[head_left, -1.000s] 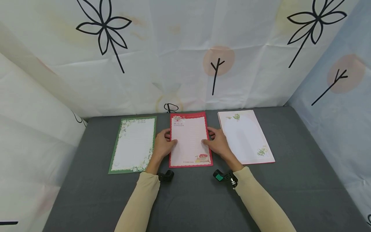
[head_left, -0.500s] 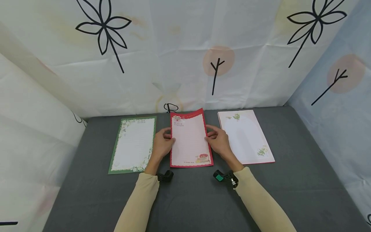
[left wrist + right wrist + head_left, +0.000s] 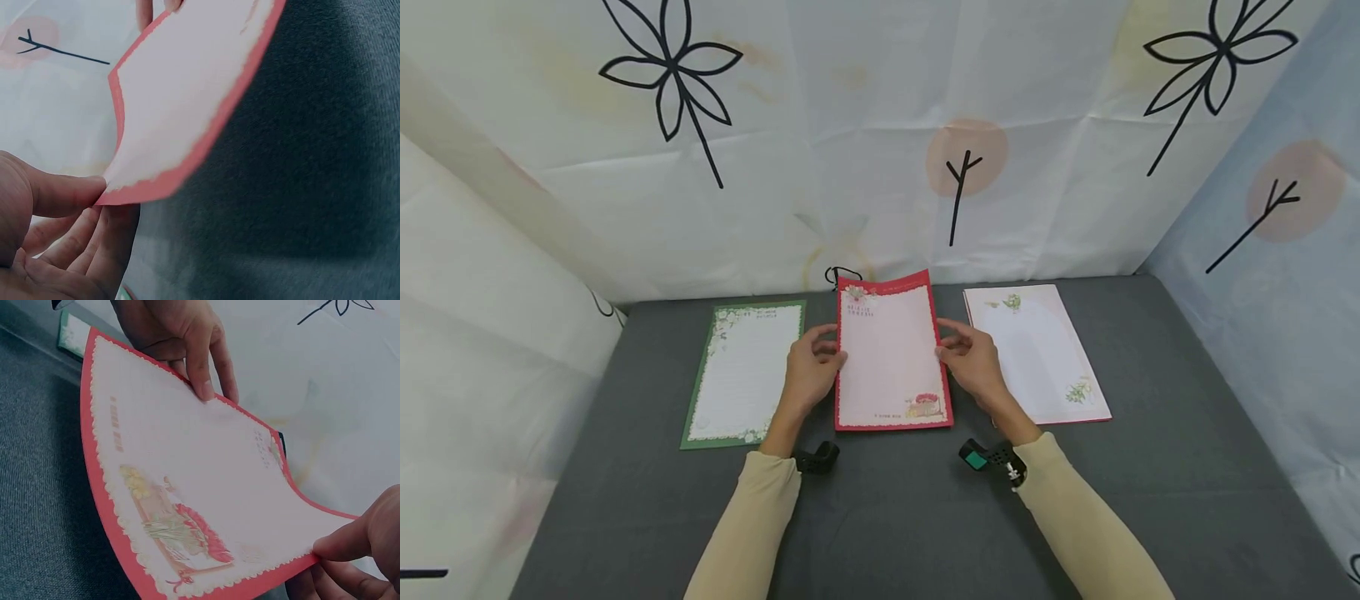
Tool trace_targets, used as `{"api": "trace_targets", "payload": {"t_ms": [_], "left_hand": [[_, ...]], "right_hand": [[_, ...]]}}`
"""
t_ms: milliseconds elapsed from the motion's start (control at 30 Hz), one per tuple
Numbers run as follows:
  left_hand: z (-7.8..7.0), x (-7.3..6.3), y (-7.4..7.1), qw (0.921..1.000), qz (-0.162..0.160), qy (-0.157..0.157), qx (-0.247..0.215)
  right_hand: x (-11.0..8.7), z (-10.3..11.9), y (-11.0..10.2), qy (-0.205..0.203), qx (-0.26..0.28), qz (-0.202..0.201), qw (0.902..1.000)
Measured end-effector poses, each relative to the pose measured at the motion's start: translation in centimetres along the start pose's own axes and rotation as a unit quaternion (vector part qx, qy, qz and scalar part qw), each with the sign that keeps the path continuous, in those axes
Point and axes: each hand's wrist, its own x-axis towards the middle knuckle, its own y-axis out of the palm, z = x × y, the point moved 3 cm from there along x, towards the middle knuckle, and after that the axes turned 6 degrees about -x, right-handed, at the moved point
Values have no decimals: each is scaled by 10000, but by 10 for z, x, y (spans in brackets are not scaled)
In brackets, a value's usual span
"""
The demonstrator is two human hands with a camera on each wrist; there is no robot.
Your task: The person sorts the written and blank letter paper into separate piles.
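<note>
A red-bordered sheet of letter paper [image 3: 891, 358] is held up between both hands, bowed along its length with its far edge raised. My left hand [image 3: 811, 367] pinches its left edge, thumb on top and fingers beneath, as the left wrist view shows close up. On the opposite edge my right hand [image 3: 976, 360] pinches the same way; in the right wrist view its thumb [image 3: 350, 540] presses on the border. Flowers and a small picture are printed on the sheet [image 3: 187, 456]. A gap of dark cloth shows below the paper in both wrist views.
A green-bordered sheet [image 3: 748, 375] lies flat to the left, partly behind the left hand. To the right lies a white sheet with leaf prints [image 3: 1037, 358], a red edge showing under it. Dark grey cloth [image 3: 887, 517] covers the table; a patterned curtain [image 3: 880, 167] hangs behind.
The red-bordered sheet has come up off the table, its far edge rising first and the rest following. Both hands have lifted with it, the left shifting slightly left.
</note>
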Motion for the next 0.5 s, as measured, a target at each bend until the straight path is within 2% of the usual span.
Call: {"api": "trace_targets", "payload": {"t_ms": [267, 500], "left_hand": [[-1, -2, -15, 9998, 19, -30, -215], [-3, -4, -33, 9994, 46, -32, -327]], "right_hand": [[0, 6, 1, 34, 536, 228, 9983], [3, 17, 9, -284, 886, 376, 9950]]}}
